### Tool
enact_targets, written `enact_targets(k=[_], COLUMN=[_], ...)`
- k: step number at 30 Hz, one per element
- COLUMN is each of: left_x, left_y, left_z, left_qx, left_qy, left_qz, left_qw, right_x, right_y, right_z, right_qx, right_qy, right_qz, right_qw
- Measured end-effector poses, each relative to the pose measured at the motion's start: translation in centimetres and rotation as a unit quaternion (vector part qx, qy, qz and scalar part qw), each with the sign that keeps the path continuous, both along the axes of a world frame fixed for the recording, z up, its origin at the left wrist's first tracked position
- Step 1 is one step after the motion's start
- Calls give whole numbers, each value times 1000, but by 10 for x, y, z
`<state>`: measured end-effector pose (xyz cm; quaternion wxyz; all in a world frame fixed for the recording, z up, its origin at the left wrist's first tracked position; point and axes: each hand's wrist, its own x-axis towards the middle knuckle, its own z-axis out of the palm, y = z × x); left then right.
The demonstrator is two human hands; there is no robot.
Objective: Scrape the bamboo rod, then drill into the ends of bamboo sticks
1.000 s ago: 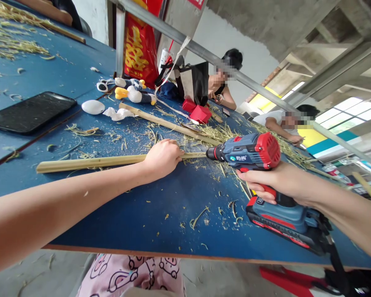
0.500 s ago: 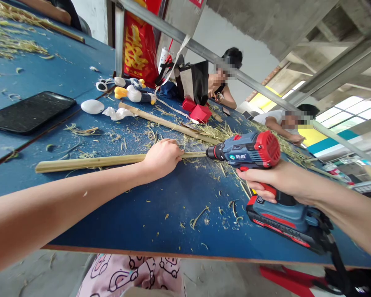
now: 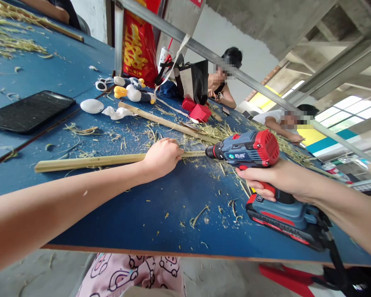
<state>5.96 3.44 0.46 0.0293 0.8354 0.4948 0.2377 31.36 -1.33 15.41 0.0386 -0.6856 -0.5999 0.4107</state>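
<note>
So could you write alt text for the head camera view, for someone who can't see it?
A right hand grips a red-and-blue drill, its nose at the end of a bamboo stick held by the left hand on a blue table strewn with shavings. One person and another sit farther along.

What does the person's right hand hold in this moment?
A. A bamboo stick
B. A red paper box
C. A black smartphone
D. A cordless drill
D. The right hand grips the handle of the cordless drill, whose bit end points at the end of the bamboo stick under the left hand.
</note>
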Motion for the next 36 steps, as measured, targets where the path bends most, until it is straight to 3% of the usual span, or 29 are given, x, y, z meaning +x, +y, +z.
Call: enact_targets(k=[30, 36], left_x=[1, 2], left_y=[-1, -4], left_z=[-1, 1], left_qx=[4, 5], left_qy=[7, 16], left_qz=[6, 9], left_qw=[1000, 1000], right_x=[0, -5], right_y=[2, 4], right_z=[0, -9], right_qx=[-13, 0], right_qy=[5, -20], right_qz=[-16, 0], right_qw=[1000, 1000])
